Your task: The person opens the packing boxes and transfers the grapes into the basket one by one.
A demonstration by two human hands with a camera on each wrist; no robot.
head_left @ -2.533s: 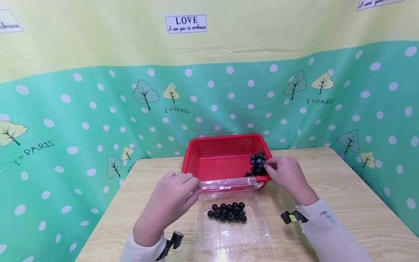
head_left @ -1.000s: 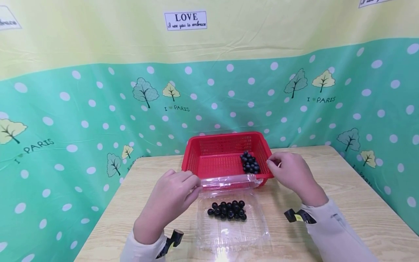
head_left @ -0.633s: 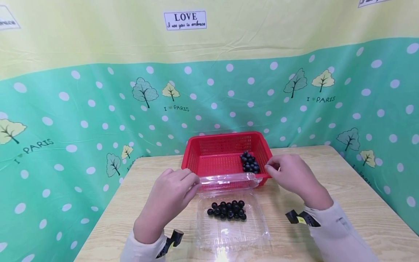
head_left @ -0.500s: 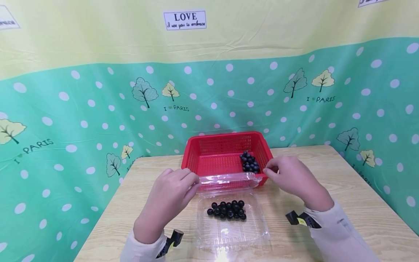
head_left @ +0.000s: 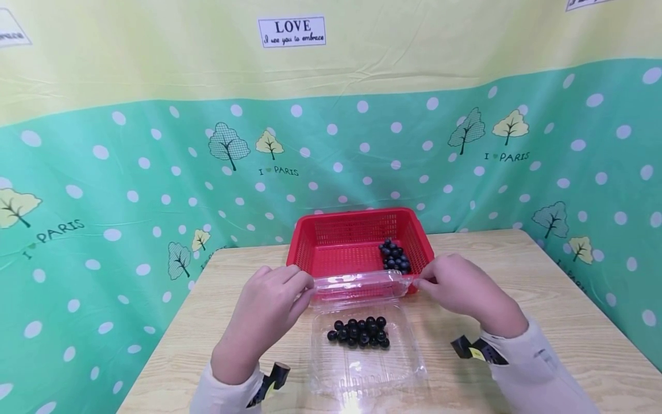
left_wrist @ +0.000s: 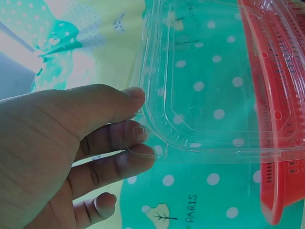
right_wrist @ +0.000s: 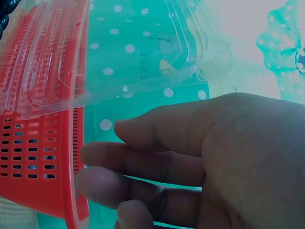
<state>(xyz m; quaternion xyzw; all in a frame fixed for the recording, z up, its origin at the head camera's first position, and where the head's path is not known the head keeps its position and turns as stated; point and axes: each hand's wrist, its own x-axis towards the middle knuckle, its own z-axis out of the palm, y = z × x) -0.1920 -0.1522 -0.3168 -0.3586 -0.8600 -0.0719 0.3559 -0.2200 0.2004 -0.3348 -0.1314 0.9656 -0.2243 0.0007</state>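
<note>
My left hand [head_left: 266,316] pinches the left corner of a raised clear plastic lid [head_left: 357,283]. In the left wrist view, thumb and fingers of this left hand [left_wrist: 71,143] grip the corner tab of the lid [left_wrist: 209,153]. The lid is hinged to a clear container [head_left: 369,374] lying on the table, with dark grapes [head_left: 362,334] inside. Close to the lid's right corner is my right hand [head_left: 465,293]. Seen from the right wrist, the right hand [right_wrist: 190,157] has loosely bent fingers holding nothing, just below the lid's edge [right_wrist: 119,91].
Behind the lid stands a red perforated basket [head_left: 331,261], with another bunch of dark grapes [head_left: 394,257] at its right side. The wooden table [head_left: 222,299] meets a patterned curtain [head_left: 336,144] at the back and sides.
Earlier, my right hand held a grape bunch over the basket's right side. It let go, and the bunch lies inside; then the hand came down toward the lid's corner. The left hand barely moved.
</note>
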